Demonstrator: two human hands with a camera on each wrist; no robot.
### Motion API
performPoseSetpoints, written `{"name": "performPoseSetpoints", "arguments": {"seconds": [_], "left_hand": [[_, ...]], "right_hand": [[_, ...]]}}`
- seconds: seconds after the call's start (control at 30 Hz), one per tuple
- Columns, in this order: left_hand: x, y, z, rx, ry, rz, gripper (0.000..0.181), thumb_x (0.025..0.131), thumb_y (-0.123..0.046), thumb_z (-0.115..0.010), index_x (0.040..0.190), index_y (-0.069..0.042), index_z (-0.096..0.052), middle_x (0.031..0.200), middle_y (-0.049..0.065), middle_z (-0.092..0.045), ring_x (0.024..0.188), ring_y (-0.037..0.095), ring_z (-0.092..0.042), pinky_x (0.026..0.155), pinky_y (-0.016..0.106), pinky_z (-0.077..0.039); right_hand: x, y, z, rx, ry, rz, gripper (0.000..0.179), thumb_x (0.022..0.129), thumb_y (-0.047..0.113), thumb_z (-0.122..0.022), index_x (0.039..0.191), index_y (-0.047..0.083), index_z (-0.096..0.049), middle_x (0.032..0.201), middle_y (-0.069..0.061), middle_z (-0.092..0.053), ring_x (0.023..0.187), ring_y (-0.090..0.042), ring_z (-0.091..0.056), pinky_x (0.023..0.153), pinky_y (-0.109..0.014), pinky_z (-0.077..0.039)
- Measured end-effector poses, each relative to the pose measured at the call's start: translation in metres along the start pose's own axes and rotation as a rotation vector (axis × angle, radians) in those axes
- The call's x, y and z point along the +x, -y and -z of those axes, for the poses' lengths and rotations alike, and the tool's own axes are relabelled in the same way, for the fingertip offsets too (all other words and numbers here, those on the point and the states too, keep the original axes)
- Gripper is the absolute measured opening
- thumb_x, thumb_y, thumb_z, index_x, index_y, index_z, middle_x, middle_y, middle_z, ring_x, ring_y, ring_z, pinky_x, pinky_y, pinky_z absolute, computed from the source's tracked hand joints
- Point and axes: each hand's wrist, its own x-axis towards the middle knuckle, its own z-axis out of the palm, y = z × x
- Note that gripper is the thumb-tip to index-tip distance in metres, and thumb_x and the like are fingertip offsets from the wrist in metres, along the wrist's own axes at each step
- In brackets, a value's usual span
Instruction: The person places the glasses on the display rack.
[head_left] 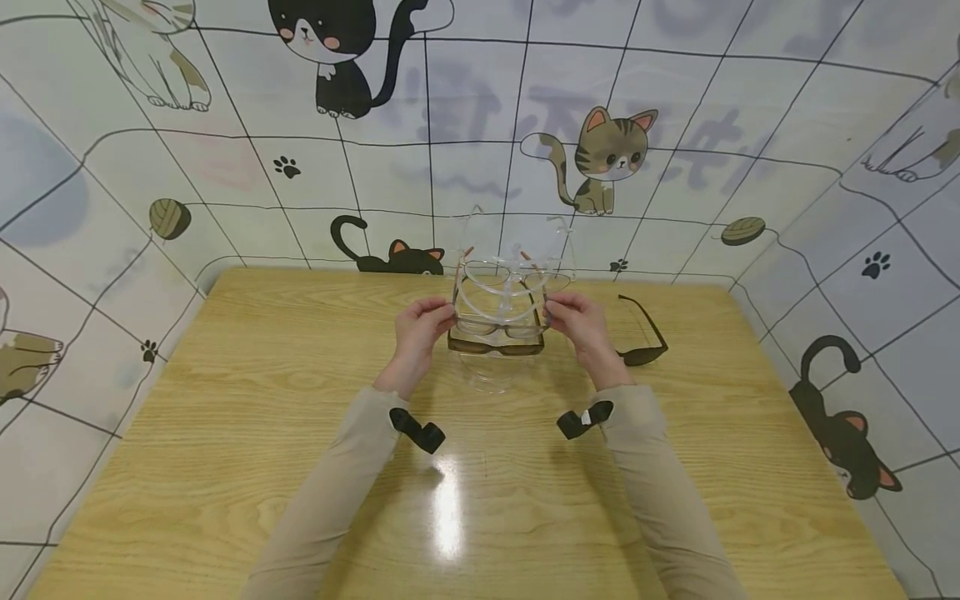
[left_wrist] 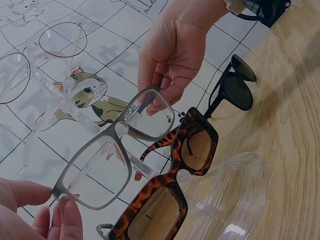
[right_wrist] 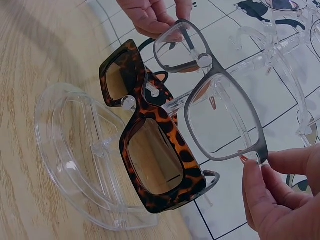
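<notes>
Grey-framed eyeglasses [left_wrist: 95, 137] sit level on a clear display stand [right_wrist: 44, 125], their bridge at a clear peg. My left hand [head_left: 422, 329] pinches one end of the frame between thumb and fingers. At the opposite end, my right hand [head_left: 579, 325] pinches the hinge corner; its thumb and fingertips show close up in the right wrist view. Just below hang tortoiseshell sunglasses [right_wrist: 165, 135] with brown lenses, on a lower peg. Thin-rimmed round eyeglasses [left_wrist: 62, 56] are higher on the stand.
Black sunglasses [head_left: 641, 356] lie on the wooden table [head_left: 285, 375], right of the stand and beside my right wrist. Behind the stand rises a white wall sheet [head_left: 480, 167] printed with cats and grid lines. Similar sheets flank the table.
</notes>
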Motion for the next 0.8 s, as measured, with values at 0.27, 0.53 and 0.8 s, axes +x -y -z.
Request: {"name": "performPoseSetpoints", "arguments": {"seconds": [0.27,0.53,0.8], "left_hand": [[-0.006,0.001,0.004,0.056,-0.030,-0.051,0.018,0.085,0.005,-0.061,0.103,0.008,-0.056,0.077,-0.001,-0.060,0.065,0.008,-0.061,0.071,0.021,-0.054],[-0.032,0.020,0.001,0.061,-0.040,-0.119,0.006,0.086,0.006,-0.058,0.087,0.000,-0.057,0.072,-0.001,-0.059,0.063,0.007,-0.060,0.062,0.017,-0.053],[-0.061,0.042,-0.015,0.092,0.053,-0.140,0.008,0.085,0.006,-0.059,0.083,-0.002,-0.059,0.071,-0.001,-0.060,0.064,0.007,-0.059,0.063,0.017,-0.052]], "right_hand": [[0.000,-0.012,0.015,-0.007,0.062,0.059,0.037,0.093,0.011,-0.059,0.124,-0.007,-0.052,0.097,-0.002,-0.057,0.087,-0.011,-0.061,0.087,-0.025,-0.051],[-0.020,-0.006,0.036,-0.098,0.056,0.055,0.041,0.094,0.013,-0.057,0.127,-0.009,-0.047,0.110,-0.013,-0.056,0.095,-0.014,-0.062,0.089,-0.026,-0.050],[-0.031,-0.013,0.064,-0.089,0.026,0.087,0.028,0.093,0.012,-0.060,0.116,-0.003,-0.054,0.098,-0.003,-0.061,0.088,-0.010,-0.064,0.087,-0.026,-0.051]]}}
